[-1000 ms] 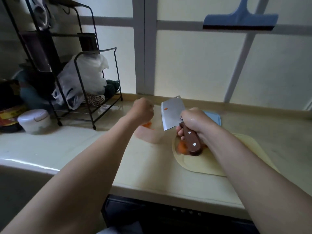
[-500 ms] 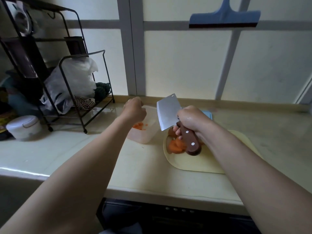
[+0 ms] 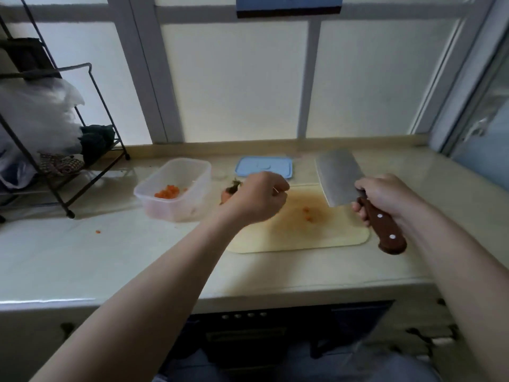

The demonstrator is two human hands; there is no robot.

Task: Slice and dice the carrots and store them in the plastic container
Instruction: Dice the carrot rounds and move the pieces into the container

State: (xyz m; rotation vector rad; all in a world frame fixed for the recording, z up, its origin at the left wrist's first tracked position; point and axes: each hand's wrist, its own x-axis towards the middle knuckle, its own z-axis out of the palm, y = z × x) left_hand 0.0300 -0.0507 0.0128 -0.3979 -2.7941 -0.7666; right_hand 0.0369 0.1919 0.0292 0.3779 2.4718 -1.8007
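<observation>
— Carrots, location?
— Diced carrot (image 3: pixel 167 192) is logged inside the plastic container (image 3: pixel 192 168), centre left. A whole carrot (image 3: pixel 225 195) is seen just right of it, by the cutting board (image 3: pixel 303 238).
— Hands?
— The left hand (image 3: pixel 256 201) is curled at that carrot; a grasp cannot be confirmed. The cleaver (image 3: pixel 337 177) is gripped by the right hand (image 3: pixel 385 197), centre right.

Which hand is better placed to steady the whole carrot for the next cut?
Left. The left hand is at the carrot, beside the plastic container; whether it grips it is hidden. The right hand holds the cleaver above the cutting board.
</observation>
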